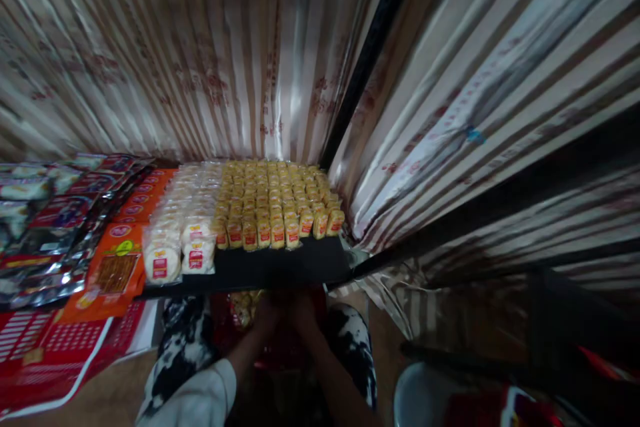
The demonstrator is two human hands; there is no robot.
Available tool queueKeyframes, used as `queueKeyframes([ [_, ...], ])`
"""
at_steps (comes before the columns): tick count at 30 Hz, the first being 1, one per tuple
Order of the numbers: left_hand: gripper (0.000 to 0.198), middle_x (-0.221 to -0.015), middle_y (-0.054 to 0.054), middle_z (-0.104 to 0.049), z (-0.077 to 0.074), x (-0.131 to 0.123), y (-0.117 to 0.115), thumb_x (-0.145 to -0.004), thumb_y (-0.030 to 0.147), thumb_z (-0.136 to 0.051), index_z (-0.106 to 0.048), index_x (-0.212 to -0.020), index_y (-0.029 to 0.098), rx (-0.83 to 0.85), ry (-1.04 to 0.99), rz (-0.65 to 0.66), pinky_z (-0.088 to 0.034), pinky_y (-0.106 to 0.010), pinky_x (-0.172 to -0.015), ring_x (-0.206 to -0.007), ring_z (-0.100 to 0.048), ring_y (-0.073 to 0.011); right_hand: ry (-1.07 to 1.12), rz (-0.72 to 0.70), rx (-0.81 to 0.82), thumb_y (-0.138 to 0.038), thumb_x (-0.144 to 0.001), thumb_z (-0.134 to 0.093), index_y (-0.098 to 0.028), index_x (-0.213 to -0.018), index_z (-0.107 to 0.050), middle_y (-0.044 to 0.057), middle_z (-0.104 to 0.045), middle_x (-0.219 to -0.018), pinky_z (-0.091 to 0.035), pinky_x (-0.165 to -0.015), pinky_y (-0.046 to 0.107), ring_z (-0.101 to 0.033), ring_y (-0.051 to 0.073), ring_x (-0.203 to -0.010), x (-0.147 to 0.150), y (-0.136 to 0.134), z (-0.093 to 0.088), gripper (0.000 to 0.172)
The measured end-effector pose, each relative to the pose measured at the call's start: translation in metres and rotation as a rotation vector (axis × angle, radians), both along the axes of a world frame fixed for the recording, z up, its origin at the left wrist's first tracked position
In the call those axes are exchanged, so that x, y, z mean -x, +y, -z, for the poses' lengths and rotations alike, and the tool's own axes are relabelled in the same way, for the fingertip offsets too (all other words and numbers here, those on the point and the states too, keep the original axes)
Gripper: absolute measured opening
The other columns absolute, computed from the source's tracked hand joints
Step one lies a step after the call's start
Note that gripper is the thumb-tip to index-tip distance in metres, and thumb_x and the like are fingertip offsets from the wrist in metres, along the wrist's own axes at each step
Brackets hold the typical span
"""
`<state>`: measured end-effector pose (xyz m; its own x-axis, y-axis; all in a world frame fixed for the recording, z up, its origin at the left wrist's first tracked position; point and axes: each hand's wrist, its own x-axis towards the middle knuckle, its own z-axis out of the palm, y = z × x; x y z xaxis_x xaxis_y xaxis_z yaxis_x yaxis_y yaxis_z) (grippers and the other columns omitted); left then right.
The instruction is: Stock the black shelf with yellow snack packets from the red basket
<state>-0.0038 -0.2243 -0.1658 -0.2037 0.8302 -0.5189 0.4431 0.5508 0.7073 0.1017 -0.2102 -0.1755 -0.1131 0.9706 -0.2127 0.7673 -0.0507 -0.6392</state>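
Note:
Both my hands reach down below the front edge of a black shelf (280, 267). My left hand (265, 317) and my right hand (303, 313) sit close together in deep shadow over a red container (285, 347), next to a clear bag of yellow snacks (243, 307). Their fingers are too dark to make out. On the shelf stand rows of small yellow snack packs (273, 203) and, to their left, rows of white round cake packs (183, 233).
Orange packets (113, 273) and silver-red packets (55, 227) lie left of the shelf, with a red printed sheet (45, 347) below. Striped curtains hang behind and to the right. A white bucket (420, 393) stands on the floor at lower right. My patterned trousers (183, 340) flank the hands.

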Motion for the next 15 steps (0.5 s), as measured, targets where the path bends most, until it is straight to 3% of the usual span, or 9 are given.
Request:
queueKeyframes([
  [4,0.024,-0.099,-0.009,-0.069,-0.017,-0.002,-0.018,-0.075,0.006,-0.052,-0.065,-0.094,0.015,-0.063,0.009,-0.031,-0.044,-0.023,-0.08,-0.095,-0.062,-0.0169,0.094,0.045,-0.026,-0.011,-0.076,-0.045,-0.017,-0.098,-0.064,0.01,-0.067,-0.103,-0.045,-0.086,0.03,-0.062,0.02,-0.098,-0.004,-0.017,-0.017,0.03],
  [10,0.022,-0.095,-0.006,-0.069,-0.042,0.0,-0.042,-0.074,0.009,-0.055,-0.061,-0.093,0.017,-0.158,0.022,-0.052,-0.043,-0.024,-0.08,-0.089,-0.062,-0.0163,0.267,0.08,-0.04,-0.011,-0.073,-0.047,-0.021,-0.093,-0.056,0.002,-0.068,-0.087,-0.049,-0.074,0.025,-0.066,0.015,-0.079,-0.002,-0.043,-0.036,0.024],
  [15,0.019,-0.093,-0.004,-0.068,-0.06,0.002,-0.06,-0.078,0.009,-0.05,-0.058,-0.093,0.018,-0.233,0.017,-0.038,-0.042,-0.022,-0.078,-0.087,-0.062,-0.0131,0.364,0.097,-0.086,-0.009,-0.072,-0.049,-0.022,-0.092,-0.056,0.002,-0.068,-0.092,-0.05,-0.076,0.025,-0.066,0.015,-0.084,-0.001,-0.06,-0.061,0.025],
])
